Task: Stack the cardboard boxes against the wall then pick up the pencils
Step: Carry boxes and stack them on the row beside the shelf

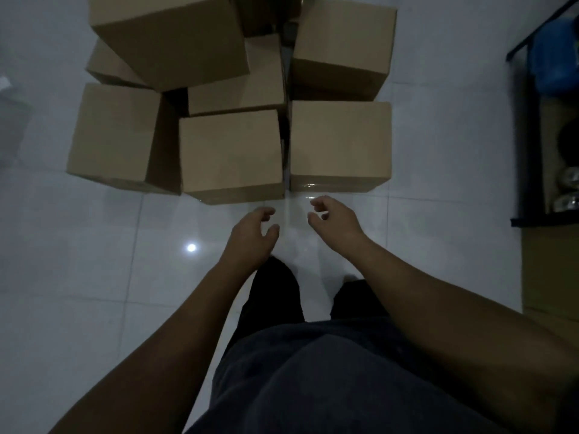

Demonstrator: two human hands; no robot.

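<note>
Several brown cardboard boxes stand in a loose cluster on the white tiled floor ahead of me. Nearest are a middle box (pixel 231 155), a right box (pixel 340 145) and a left box (pixel 116 133). Behind them a large box (pixel 169 36) sits tilted on top of others, and another box (pixel 343 42) is stacked at the back right. My left hand (pixel 250 236) and my right hand (pixel 333 220) reach forward just short of the nearest boxes, fingers loosely curled, holding nothing. No pencils are visible.
A black shelf frame (pixel 517 136) stands at the right edge, holding a blue item (pixel 554 67) and shiny round objects (pixel 568 195). My dark trousers and feet are below the hands. A pale object (pixel 9 120) lies at the far left on the floor.
</note>
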